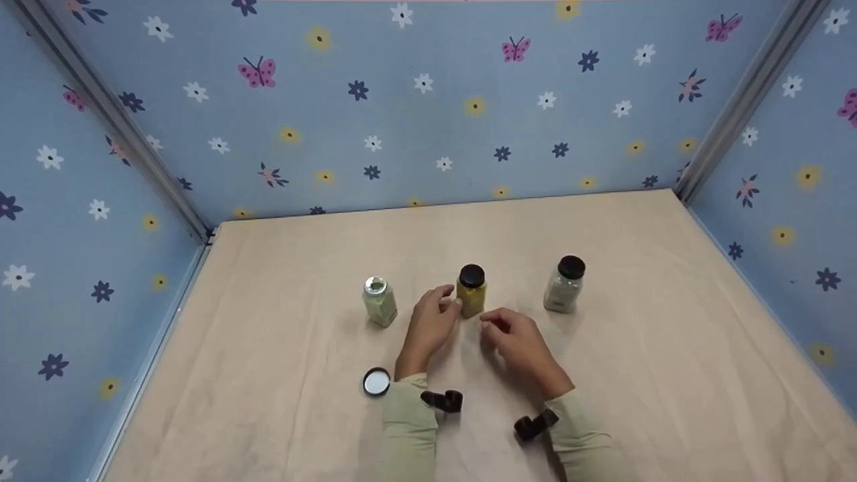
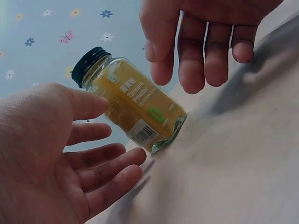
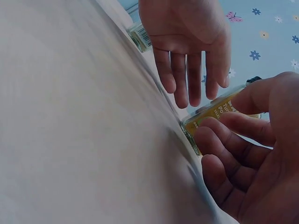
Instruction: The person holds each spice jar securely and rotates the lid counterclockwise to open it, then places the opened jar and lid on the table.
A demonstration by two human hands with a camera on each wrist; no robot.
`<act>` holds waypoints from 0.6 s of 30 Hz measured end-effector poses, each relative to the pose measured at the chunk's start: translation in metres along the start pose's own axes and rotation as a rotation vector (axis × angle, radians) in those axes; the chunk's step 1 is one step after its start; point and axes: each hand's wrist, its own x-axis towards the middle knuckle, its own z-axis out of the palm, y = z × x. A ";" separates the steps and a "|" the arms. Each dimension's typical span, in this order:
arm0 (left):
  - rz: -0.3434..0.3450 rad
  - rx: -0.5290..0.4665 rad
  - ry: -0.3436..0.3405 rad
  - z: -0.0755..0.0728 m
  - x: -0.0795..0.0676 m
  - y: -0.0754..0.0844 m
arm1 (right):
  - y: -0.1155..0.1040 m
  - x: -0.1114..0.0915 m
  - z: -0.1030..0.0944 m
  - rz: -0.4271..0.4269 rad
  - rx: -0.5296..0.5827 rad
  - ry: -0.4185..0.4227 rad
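A glass jar of yellow turmeric powder (image 1: pixel 472 300) with a black lid stands upright at mid-table; its label shows in the left wrist view. My left hand (image 1: pixel 432 325) is just left of the jar, fingers spread and slightly bent. Whether its thumb touches the glass I cannot tell. To the jar's lower right is my right hand (image 1: pixel 519 341), fingers loosely curled with nothing between them. Left of both hands stands a lidless jar of pale green contents (image 1: pixel 381 308). Near my left sleeve a black-rimmed lid (image 1: pixel 376 382) lies with its white inside up.
Another black-lidded jar, holding greyish contents (image 1: pixel 562 291), stands to the right of the turmeric. A beige cloth (image 1: pixel 281 281) covers the table. Blue patterned panels (image 1: pixel 435 120) enclose the back and sides, with grey metal posts (image 1: pixel 743 100) at the corners.
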 end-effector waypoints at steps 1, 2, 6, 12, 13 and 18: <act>0.005 0.002 -0.002 0.001 0.001 0.000 | 0.000 0.000 0.000 0.002 0.001 0.003; 0.008 0.004 -0.004 0.002 0.001 -0.001 | 0.000 0.000 -0.001 0.003 0.002 0.005; 0.022 0.010 -0.004 0.004 0.002 -0.003 | 0.001 0.000 -0.001 -0.012 -0.002 0.018; 0.063 0.035 0.005 0.006 0.003 -0.006 | 0.001 0.000 -0.002 -0.026 0.005 0.029; 0.074 0.038 0.008 0.007 0.003 -0.007 | 0.001 0.000 -0.003 -0.024 0.008 0.030; 0.110 0.042 0.010 0.009 0.004 -0.009 | 0.001 0.001 -0.006 -0.030 0.024 0.046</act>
